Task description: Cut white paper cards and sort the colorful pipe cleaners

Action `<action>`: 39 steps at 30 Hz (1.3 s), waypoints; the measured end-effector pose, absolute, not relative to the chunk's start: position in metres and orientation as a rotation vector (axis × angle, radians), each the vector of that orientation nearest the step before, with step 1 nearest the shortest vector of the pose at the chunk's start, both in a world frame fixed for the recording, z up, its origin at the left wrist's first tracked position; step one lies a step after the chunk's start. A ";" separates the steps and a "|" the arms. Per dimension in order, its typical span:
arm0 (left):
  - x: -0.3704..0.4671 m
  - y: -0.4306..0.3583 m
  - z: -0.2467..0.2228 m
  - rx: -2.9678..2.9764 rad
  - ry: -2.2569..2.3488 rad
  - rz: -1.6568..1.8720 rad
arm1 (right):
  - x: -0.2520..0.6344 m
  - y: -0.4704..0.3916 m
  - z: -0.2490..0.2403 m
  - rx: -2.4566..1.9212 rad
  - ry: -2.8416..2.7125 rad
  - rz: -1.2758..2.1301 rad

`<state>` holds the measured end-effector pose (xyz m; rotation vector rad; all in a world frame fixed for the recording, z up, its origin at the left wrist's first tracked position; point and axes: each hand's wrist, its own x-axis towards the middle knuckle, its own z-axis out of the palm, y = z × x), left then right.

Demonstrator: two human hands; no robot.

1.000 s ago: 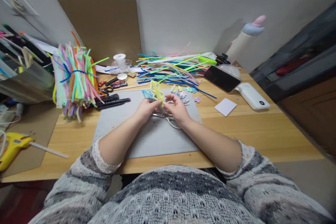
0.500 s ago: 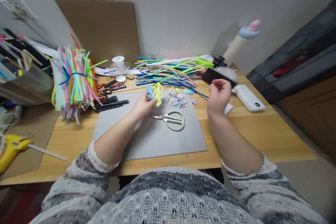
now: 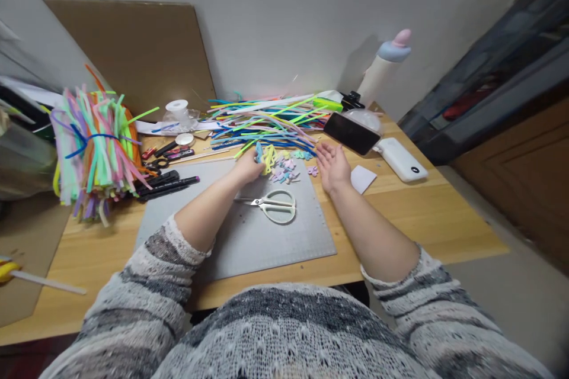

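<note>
My left hand [image 3: 249, 167] is closed on blue and yellow bent pipe cleaner pieces [image 3: 268, 159], above the back of the grey cutting mat [image 3: 275, 243]. To the right, my right hand [image 3: 333, 167] has its fingers spread with the palm turned up, and nothing shows in it. Between the hands lies a pile of small pastel pieces [image 3: 284, 172], with a small purple piece [image 3: 313, 171] near my right fingers. Scissors with pale green handles [image 3: 279, 207] rest on the mat, in front of the pile.
Loose pipe cleaners [image 3: 267, 118] lie along the wall. A tied bundle [image 3: 100, 151], black pens [image 3: 169, 186] and a white spool [image 3: 178, 111] are at the left. A phone [image 3: 352, 132], a white power bank [image 3: 402, 160] and white paper [image 3: 363, 179] are at the right.
The view has shifted right. My right hand has come down from in front of the phone toward the small pieces, and its fingers have spread. My left hand still holds the blue and yellow pieces.
</note>
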<state>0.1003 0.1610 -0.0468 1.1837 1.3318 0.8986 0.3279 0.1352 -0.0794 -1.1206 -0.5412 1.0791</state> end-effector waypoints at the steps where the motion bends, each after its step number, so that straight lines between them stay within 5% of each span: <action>1: 0.104 0.159 -0.047 1.234 1.366 0.847 | 0.327 0.135 -0.079 -1.108 -0.538 1.108; 19: 0.142 0.138 -0.030 1.710 1.470 0.246 | 0.338 0.151 -0.088 -1.116 -0.658 1.062; 30: 0.131 0.164 -0.032 1.972 1.699 0.404 | 0.357 0.163 -0.082 -1.075 -0.632 1.074; 39: 0.186 0.210 -0.029 2.118 1.314 0.374 | 0.352 0.160 -0.081 -1.041 -0.585 1.074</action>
